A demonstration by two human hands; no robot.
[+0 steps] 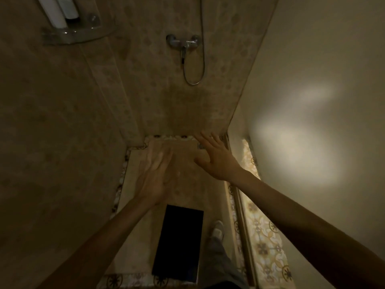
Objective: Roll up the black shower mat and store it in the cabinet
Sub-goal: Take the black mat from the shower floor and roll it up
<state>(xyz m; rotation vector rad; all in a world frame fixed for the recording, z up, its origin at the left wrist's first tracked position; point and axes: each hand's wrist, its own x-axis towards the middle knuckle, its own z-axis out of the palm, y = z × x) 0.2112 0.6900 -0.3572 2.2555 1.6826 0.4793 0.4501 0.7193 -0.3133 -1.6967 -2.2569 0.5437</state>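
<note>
Two bare hands reach forward over a dim shower floor (pixel 187 180), seen from above. The left hand (pixel 155 176) is at the centre of the frame, fingers stretched out and close together, blurred, holding nothing. The right hand (pixel 214 157) is just right of centre and a little higher in the frame, fingers spread wide, palm down, also holding nothing; its fingertips (pixel 205 135) point toward the line where the floor meets the far wall. Whether either hand touches the floor cannot be told.

The mat (pixel 179 243) lies flat and unrolled on the floor in the lower centre of the frame, a dark rectangle with its long side running away from the viewer. It sits below both hands in the picture, apart from them, with the left forearm passing just to its left. A shoe (pixel 217 229) and a trouser leg (pixel 220 261) stand just to the right of the mat.

In the upper centre a chrome tap (pixel 183 41) is fixed to the tiled wall, with a hose (pixel 194 80) looping down below it. In the upper left a corner shelf (pixel 70 35) holds bottles (pixel 60 9). A patterned tile strip (pixel 264 232) runs along the lower right, brightly lit, beside a pale wall (pixel 323 80).
</note>
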